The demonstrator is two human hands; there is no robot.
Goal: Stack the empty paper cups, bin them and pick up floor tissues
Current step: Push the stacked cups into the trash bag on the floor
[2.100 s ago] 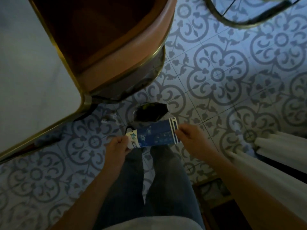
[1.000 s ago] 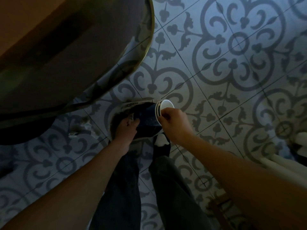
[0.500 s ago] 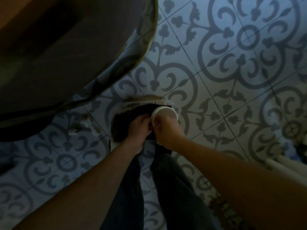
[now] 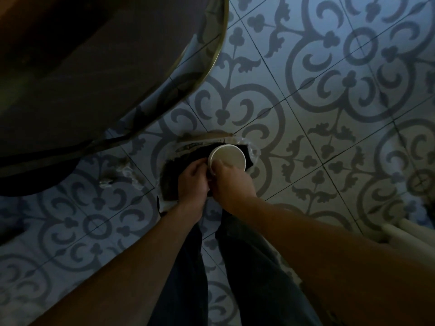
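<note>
The stacked paper cups (image 4: 227,156) stand upright in the mouth of a small bin (image 4: 195,143) lined with a plastic bag on the patterned floor. Only the white round opening of the top cup shows. My right hand (image 4: 229,181) grips the near rim of the stack. My left hand (image 4: 193,178) presses against the stack's left side, fingers curled, over the bin's dark opening. Crumpled tissues (image 4: 117,171) lie on the floor to the left of the bin, under the table edge.
A round table with a brass rim (image 4: 211,57) overhangs the upper left. My legs in dark trousers (image 4: 235,267) are below the bin. White rails (image 4: 404,234) of some furniture sit at the right edge.
The cup stack went from lying sideways between my hands to upright in the bin's mouth. My head has moved closer to the floor.
</note>
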